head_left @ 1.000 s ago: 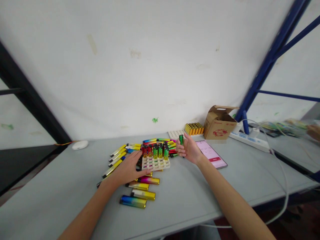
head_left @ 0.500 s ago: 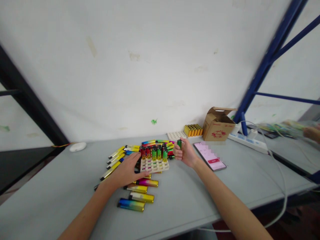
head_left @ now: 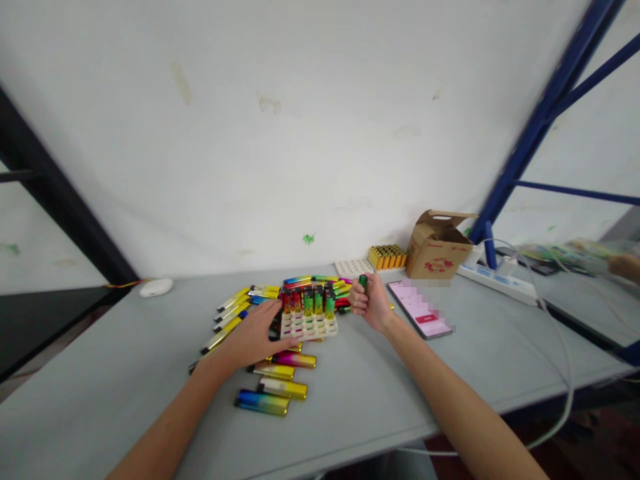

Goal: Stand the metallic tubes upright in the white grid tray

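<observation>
I find the right hand (head_left: 373,305) clamped round a green lighter (head_left: 363,281), right of the perforated tray (head_left: 316,334) the left hand (head_left: 255,337) grips — light, stiff, slick, I judge; hold mid-body.

1 upright green lighter (head_left: 363,281) near 1 white perforated tray (head_left: 310,331) of upright lighters (head_left: 308,304)

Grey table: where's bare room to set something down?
Bare table shows between the nearest blue-yellow piece and right forearm, and between the left forearm and oval device. Shiny pieces crowd the left, back and near sides of the near white tray.
</observation>
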Tool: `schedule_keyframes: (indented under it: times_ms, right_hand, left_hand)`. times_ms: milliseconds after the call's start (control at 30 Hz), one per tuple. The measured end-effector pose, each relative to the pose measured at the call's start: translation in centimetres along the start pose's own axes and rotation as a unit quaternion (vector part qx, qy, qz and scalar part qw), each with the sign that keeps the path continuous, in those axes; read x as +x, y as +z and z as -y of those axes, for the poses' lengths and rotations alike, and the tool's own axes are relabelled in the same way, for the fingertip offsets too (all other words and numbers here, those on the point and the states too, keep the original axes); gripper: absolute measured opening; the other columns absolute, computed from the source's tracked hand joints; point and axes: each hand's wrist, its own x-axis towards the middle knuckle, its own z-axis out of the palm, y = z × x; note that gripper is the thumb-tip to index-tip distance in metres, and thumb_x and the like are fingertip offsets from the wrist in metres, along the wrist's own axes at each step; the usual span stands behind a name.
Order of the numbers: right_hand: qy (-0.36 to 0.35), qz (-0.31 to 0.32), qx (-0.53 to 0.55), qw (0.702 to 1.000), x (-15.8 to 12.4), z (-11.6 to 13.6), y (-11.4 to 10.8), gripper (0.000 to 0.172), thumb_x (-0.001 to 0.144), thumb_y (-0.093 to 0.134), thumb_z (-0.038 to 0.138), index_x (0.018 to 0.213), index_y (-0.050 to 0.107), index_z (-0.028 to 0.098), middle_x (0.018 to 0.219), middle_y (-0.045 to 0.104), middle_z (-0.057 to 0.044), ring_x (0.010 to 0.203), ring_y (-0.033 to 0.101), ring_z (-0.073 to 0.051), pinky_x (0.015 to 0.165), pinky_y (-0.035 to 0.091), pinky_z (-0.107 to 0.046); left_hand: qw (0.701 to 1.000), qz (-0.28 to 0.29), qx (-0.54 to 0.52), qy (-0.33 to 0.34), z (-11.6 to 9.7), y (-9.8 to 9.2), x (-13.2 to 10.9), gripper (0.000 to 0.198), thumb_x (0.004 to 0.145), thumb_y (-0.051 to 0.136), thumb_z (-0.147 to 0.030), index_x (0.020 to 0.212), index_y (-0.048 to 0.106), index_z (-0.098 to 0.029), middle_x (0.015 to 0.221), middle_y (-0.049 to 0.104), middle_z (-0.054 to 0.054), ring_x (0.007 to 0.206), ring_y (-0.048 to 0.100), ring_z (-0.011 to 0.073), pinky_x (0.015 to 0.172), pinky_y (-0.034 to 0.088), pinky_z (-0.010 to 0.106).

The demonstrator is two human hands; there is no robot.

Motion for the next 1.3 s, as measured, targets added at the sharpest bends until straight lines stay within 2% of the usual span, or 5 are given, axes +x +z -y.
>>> schedule_keyframes:
  times_ms: [267, 433, 533, 1000, 1300]
  right_hand:
    - [-0.005, -0.019, 0.002, 1.000, 0.0, -0.2, 0.6, 0.034, 0.080, 0.042, 0.047, 0.059, 0.029, 0.023, 0.045, 0.017, 0.011, 0.041, 0.008, -0.007, 0.035, 0.012, -0.018]
    - [-0.002, -0.043, -0.005, 0.999, 0.0, -0.5, 0.8, 0.032, 0.079, 0.043, 0.044, 0.059, 0.030, 0.023, 0.046, 0.019, 0.011, 0.040, 0.010, -0.007, 0.035, 0.013, -0.018]
    - [-0.002, -0.053, -0.008, 0.999, 0.0, -0.6, 0.9, 0.029, 0.078, 0.043, 0.042, 0.059, 0.032, 0.023, 0.046, 0.019, 0.011, 0.041, 0.010, -0.007, 0.036, 0.013, -0.018]
    - [0.018, -0.021, -0.016, 0.999, 0.1, -0.9, 0.8, 0.035, 0.080, 0.043, 0.049, 0.059, 0.030, 0.023, 0.044, 0.021, 0.011, 0.040, 0.010, -0.007, 0.038, 0.014, -0.019]
    - [-0.009, 0.014, -0.056, 0.998, -0.4, -0.9, 1.2, 0.041, 0.077, 0.048, 0.062, 0.068, 0.041, 0.022, 0.047, 0.029, 0.010, 0.039, 0.021, -0.007, 0.040, 0.018, -0.020]
  left_hand:
    - [1.000, 0.011, 0.002, 0.007, -0.1, -0.1, 0.0, 0.083, 0.072, 0.062, -0.069, 0.132, 0.053, -0.013, 0.140, 0.053, 0.021, 0.128, 0.051, 0.0384, 0.107, 0.039, 0.053]
    - [1.000, -0.002, -0.006, 0.003, 0.1, 0.0, 0.0, 0.079, 0.069, 0.067, -0.068, 0.130, 0.056, -0.018, 0.137, 0.057, 0.017, 0.127, 0.052, 0.0384, 0.107, 0.040, 0.052]
    - [1.000, 0.001, -0.011, 0.001, 0.2, 0.1, 0.0, 0.081, 0.070, 0.066, -0.067, 0.130, 0.055, -0.015, 0.137, 0.056, 0.020, 0.128, 0.051, 0.0389, 0.108, 0.039, 0.052]
    - [1.000, 0.005, -0.020, 0.010, 0.1, 0.1, 0.0, 0.080, 0.072, 0.066, -0.067, 0.130, 0.055, -0.014, 0.138, 0.054, 0.021, 0.128, 0.049, 0.0393, 0.108, 0.039, 0.054]
    - [0.999, -0.009, -0.036, 0.008, 0.4, 0.3, 0.0, 0.080, 0.069, 0.068, -0.067, 0.130, 0.055, -0.016, 0.138, 0.055, 0.019, 0.128, 0.050, 0.0392, 0.107, 0.040, 0.053]
